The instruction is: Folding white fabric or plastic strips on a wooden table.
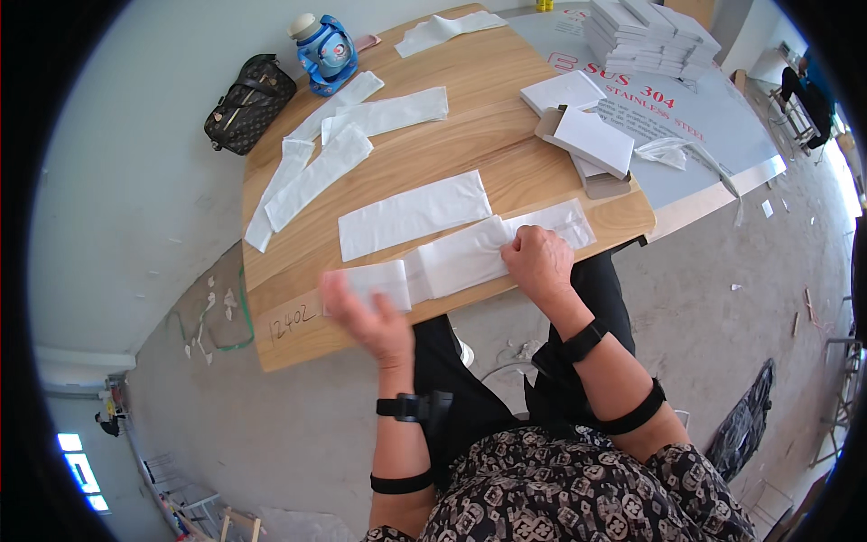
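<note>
A long strip of thin white sheet (pixel 465 257), partly see-through like plastic, lies folded along the table's near edge. My right hand (pixel 540 262) is closed on it right of its middle, with the fingertips hidden beneath the knuckles. Over its left end is my left hand (pixel 368 321), blurred by motion, its fingers apart and nothing visible in them. Whether the left hand touches the sheet I cannot tell. Just beyond the strip, a second flat white sheet (pixel 415 215) rests on the wood.
More white strips (pixel 316 176) overlap at the table's left. A dark patterned handbag (pixel 250 104) and a blue bottle (pixel 323 54) stand at the far left edge. White boxes (pixel 591 140), one with its flap open, lie right; more boxes (pixel 650 36) are stacked on a grey metal-sheet surface (pixel 722 135).
</note>
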The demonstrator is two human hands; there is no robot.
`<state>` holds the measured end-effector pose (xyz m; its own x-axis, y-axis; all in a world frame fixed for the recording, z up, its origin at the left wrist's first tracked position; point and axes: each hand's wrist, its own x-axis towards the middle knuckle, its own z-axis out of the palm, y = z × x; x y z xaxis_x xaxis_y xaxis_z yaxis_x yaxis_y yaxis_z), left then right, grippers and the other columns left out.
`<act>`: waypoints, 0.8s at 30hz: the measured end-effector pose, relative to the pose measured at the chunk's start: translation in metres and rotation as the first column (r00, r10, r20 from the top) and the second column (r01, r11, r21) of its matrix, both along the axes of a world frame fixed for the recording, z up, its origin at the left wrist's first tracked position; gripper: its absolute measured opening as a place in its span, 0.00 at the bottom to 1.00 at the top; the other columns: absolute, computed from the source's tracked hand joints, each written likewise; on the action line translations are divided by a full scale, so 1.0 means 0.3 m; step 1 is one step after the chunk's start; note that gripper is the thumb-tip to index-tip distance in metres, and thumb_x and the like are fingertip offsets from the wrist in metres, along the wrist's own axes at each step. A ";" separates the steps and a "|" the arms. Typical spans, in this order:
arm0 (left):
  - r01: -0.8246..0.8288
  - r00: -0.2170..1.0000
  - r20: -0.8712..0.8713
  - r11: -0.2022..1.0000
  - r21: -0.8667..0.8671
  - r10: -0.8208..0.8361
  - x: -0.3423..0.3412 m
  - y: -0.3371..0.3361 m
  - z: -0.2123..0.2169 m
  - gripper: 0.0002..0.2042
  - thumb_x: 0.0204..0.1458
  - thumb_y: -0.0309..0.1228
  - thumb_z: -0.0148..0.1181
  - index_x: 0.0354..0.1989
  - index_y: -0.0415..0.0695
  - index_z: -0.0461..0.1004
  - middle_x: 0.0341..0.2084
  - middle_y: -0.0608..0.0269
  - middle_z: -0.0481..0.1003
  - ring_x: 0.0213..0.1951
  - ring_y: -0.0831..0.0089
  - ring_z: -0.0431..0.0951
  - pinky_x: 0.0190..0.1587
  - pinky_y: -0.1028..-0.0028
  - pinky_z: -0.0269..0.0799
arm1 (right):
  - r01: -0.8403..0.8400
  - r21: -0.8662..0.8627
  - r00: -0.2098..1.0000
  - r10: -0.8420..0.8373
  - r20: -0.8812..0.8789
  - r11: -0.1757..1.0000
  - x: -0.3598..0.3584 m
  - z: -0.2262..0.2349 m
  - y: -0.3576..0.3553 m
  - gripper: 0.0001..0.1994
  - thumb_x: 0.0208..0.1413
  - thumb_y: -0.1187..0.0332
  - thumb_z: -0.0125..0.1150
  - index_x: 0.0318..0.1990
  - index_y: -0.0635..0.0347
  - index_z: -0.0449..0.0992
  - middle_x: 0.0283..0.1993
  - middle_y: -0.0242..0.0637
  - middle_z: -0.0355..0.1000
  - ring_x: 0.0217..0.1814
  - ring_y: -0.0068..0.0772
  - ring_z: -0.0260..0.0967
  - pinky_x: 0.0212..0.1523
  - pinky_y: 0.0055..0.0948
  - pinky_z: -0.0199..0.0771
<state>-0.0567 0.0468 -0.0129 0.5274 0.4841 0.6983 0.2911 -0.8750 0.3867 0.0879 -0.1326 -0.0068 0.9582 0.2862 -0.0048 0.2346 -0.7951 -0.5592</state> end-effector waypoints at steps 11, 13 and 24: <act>0.445 0.663 -0.566 0.866 -0.227 -0.489 0.203 -0.280 -0.028 0.42 0.49 0.48 0.62 0.67 0.35 0.51 0.69 0.45 0.47 0.71 0.55 0.45 0.70 0.55 0.40 | 0.029 0.258 0.999 -0.037 0.026 0.966 0.034 -0.022 -0.079 0.09 0.46 0.67 0.60 0.27 0.65 0.76 0.28 0.50 0.75 0.33 0.54 0.73 0.37 0.45 0.73; 0.447 0.629 -0.604 0.863 -0.235 -0.490 0.200 -0.279 -0.020 0.42 0.52 0.51 0.58 0.69 0.40 0.49 0.69 0.44 0.45 0.71 0.54 0.43 0.70 0.54 0.39 | 0.132 0.222 0.978 -0.164 0.129 0.966 0.044 -0.025 -0.145 0.18 0.45 0.65 0.65 0.42 0.62 0.72 0.41 0.48 0.70 0.44 0.53 0.69 0.44 0.43 0.70; 0.442 0.610 -0.637 0.869 -0.221 -0.472 0.204 -0.286 -0.003 0.40 0.51 0.53 0.58 0.70 0.50 0.51 0.70 0.46 0.45 0.71 0.53 0.42 0.69 0.51 0.35 | 0.217 0.013 0.975 -0.216 -0.055 0.976 0.117 0.003 -0.225 0.14 0.39 0.69 0.66 0.36 0.63 0.74 0.34 0.44 0.73 0.41 0.50 0.70 0.42 0.44 0.69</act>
